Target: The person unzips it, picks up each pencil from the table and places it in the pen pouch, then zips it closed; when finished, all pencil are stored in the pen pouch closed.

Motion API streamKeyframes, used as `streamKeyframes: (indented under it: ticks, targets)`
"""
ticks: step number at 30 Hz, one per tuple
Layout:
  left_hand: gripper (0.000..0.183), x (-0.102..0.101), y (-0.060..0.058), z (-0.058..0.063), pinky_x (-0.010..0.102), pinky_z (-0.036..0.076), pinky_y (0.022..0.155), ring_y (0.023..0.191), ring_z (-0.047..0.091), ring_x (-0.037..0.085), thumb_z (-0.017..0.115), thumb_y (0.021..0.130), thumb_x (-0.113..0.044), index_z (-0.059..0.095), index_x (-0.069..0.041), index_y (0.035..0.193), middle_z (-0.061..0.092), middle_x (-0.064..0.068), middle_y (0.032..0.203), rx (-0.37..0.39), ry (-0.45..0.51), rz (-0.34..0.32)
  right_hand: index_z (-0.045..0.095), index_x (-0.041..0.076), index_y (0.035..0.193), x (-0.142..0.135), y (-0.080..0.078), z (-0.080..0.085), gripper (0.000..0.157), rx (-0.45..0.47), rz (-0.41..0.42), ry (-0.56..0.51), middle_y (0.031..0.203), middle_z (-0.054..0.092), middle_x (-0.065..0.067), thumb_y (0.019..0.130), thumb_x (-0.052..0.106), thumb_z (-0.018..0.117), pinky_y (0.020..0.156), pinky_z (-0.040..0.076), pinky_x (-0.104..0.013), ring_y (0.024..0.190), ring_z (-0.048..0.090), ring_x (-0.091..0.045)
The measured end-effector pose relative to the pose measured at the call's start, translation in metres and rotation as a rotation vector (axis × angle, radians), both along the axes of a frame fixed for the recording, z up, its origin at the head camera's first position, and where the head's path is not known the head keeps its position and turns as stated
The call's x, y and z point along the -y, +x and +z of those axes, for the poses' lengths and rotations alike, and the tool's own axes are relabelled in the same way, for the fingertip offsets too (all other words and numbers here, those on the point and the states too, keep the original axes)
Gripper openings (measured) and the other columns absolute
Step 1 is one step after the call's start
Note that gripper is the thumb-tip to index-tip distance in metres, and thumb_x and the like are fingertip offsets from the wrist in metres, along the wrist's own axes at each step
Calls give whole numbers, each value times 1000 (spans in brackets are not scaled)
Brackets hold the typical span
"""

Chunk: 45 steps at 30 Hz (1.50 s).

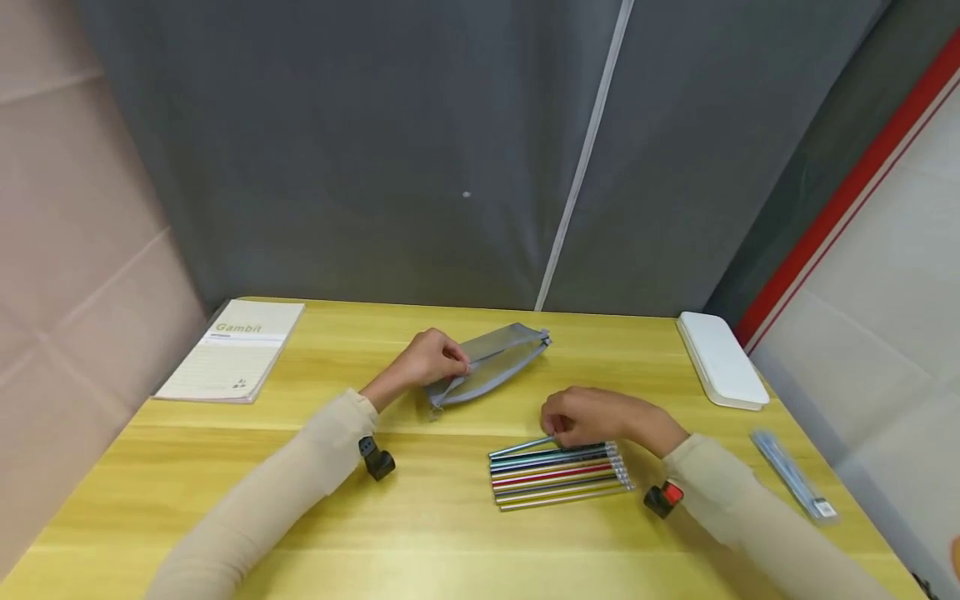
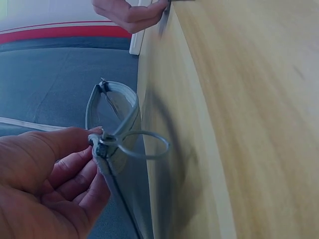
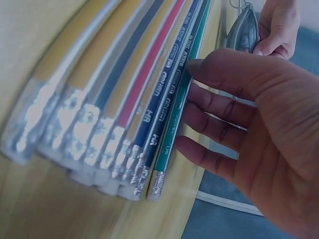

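My left hand point(image 1: 429, 362) pinches the rim of a grey zippered pencil pouch point(image 1: 513, 338) between thumb and fingers. In the left wrist view the mouth of the pouch point(image 2: 130, 102) gapes, and a ring hangs from its zip end beside the thumb. A row of pencils point(image 1: 558, 482) with eraser ends lies on the table, to the right and nearer than the pouch. At the row's far side my right hand point(image 1: 592, 414) pinches a green pencil point(image 3: 171, 124), which is angled slightly away from the others. The pouch's inside is mostly hidden.
A notebook point(image 1: 232, 350) lies at the back left of the wooden table point(image 1: 360, 542). On the right are a white case point(image 1: 723, 358) and a narrow clear-wrapped packet point(image 1: 793, 475). A dark grey curtain point(image 1: 360, 167) hangs behind the table.
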<state>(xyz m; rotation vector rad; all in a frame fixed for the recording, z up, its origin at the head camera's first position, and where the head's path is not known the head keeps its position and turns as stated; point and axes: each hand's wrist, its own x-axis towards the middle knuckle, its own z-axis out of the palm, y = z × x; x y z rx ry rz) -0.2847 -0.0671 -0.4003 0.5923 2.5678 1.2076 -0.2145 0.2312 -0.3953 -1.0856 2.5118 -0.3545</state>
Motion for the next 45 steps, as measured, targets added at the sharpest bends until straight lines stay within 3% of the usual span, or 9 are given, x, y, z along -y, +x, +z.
streamKeyframes:
  ticks: [11, 22, 30, 36, 40, 45]
  targets:
    - [9, 3, 1, -12, 22, 46, 56, 62, 60, 12, 78, 89, -17, 80, -8, 87, 74, 4, 74, -12, 2, 12, 67, 20, 90, 9, -1, -11, 7, -21, 16, 13, 81, 56, 17, 91, 14, 70, 66, 46, -17, 71, 49, 4]
    - [9, 0, -5, -8, 22, 47, 59, 64, 59, 9, 78, 88, -18, 82, -10, 87, 76, 1, 79, -105, 7, 49, 68, 17, 89, 9, -5, -8, 7, -146, 86, -46, 82, 59, 11, 89, 11, 71, 65, 45, -14, 72, 49, 4]
    - [13, 1, -6, -6, 23, 47, 59, 64, 58, 9, 78, 90, -21, 81, -9, 87, 76, 2, 82, -154, 9, 57, 69, 18, 92, 7, -9, 2, 6, -109, 7, -149, 84, 61, 13, 91, 12, 70, 69, 50, -18, 76, 54, 0]
    - [13, -1, -6, -7, 24, 46, 59, 63, 57, 9, 77, 90, -22, 81, -10, 87, 76, 2, 82, -173, 16, 55, 70, 18, 92, 3, -13, 5, 7, -83, -2, -223, 83, 63, 12, 93, 11, 68, 67, 51, -20, 74, 54, 1]
    - [12, -2, -6, -8, 24, 46, 59, 63, 58, 9, 77, 90, -22, 81, -11, 87, 76, 2, 82, -170, 22, 62, 72, 13, 94, 0, -14, 9, 6, -21, -24, -279, 85, 68, 7, 93, 9, 68, 69, 53, -22, 75, 57, -1]
    - [11, -2, -7, -10, 23, 47, 60, 64, 59, 8, 76, 90, -20, 82, -11, 87, 77, 2, 83, -165, 23, 65, 72, 8, 100, -4, -17, 11, 8, 90, -112, -367, 92, 73, -5, 95, 9, 66, 75, 55, -25, 81, 63, -5]
